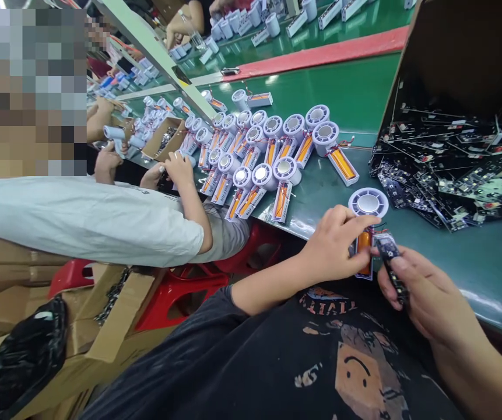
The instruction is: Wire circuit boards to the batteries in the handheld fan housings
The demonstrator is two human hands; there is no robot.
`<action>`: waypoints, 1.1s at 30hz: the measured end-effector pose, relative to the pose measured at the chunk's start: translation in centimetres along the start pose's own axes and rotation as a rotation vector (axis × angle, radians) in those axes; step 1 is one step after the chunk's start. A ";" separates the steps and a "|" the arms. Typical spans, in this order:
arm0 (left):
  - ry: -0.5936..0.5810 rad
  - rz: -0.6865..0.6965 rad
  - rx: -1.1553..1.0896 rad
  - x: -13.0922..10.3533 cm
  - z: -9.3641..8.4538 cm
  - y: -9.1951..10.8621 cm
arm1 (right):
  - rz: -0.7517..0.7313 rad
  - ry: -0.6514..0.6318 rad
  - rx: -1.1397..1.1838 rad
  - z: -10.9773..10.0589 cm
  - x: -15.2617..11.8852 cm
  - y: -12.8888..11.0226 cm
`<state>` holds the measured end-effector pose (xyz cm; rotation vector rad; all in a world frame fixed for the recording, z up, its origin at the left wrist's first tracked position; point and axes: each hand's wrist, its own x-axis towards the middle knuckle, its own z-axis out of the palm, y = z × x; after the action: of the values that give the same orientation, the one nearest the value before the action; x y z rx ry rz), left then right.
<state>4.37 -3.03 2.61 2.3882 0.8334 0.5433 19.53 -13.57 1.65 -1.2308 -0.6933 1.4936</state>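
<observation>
A small lilac handheld fan (pixel 368 203) sits at the near table edge, its round head toward the table and its opened handle, with an orange cell inside, toward my body. My left hand (pixel 336 245) is closed on that handle, index finger stretched below the round head. Close beside it, my right hand (pixel 421 291) pinches a narrow black circuit board (pixel 393 265) between thumb and fingers. The board's upper end is near the left fingertips and thin wires at the handle. Whether the wires touch the board cannot be made out.
Several similar fans (pixel 285 169) stand in rows on the green table (pixel 447 262) to the left. A box of black circuit boards (pixel 452 169) is at the right. A co-worker in a pale shirt (pixel 102 219) sits at the left, near red stools (pixel 176 297) and an open carton (pixel 119 309).
</observation>
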 end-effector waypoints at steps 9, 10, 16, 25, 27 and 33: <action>-0.033 0.052 0.076 0.6 -0.3 -0.4 | 0.128 -0.154 -0.028 -0.7 -0.1 0.4; -0.016 0.070 0.092 0.5 -0.4 -0.4 | 0.140 -0.164 -0.015 -0.7 -0.1 0.4; -0.020 0.151 0.257 -0.4 -0.8 -0.2 | 0.164 -0.145 0.075 -1.0 0.0 0.0; -0.051 0.157 0.468 -0.1 0.6 0.3 | 0.121 -0.237 -0.015 -1.2 0.1 -0.8; -0.044 0.176 0.474 -0.2 0.8 0.3 | 0.110 -0.249 -0.055 -1.3 0.2 -1.0; 0.037 0.201 0.295 -0.5 0.1 0.0 | 0.130 -0.251 -0.190 -2.1 0.8 -1.7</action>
<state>4.00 -3.39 2.44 2.7607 0.7361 0.5779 22.14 -12.67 2.28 -1.2614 -0.9544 1.7408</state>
